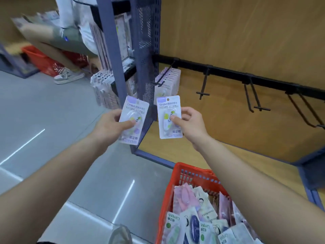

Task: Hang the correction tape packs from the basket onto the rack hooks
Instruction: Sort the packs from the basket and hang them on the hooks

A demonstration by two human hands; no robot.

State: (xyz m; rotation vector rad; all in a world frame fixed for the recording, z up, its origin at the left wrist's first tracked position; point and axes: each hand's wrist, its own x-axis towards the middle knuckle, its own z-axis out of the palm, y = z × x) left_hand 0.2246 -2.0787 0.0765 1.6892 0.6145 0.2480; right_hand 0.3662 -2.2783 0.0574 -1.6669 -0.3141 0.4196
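One correction tape pack (135,106) is pinched in the left hand (110,125), with the thumb on the front and the fingers behind. A second pack (168,106) is pinched the same way in the right hand (190,125). Both packs are held upright in the air, side by side but apart, in front of the blue corner post (140,67) of the rack and below the first hook (164,74). Neither of them is on a hook yet. This first hook already carries a row of hung packs (168,81) of the same design, so I judge that a first part of the task is done. Further right along the black rail (228,72), the other hooks (204,85) are bare, in at least three places as far as I can see. The red basket (177,175) stands on the floor below the right forearm, and it holds many loose packs (195,221) of several designs. So most of the work seems to be left: these two packs must go on a hook, and after them the ones in the basket.
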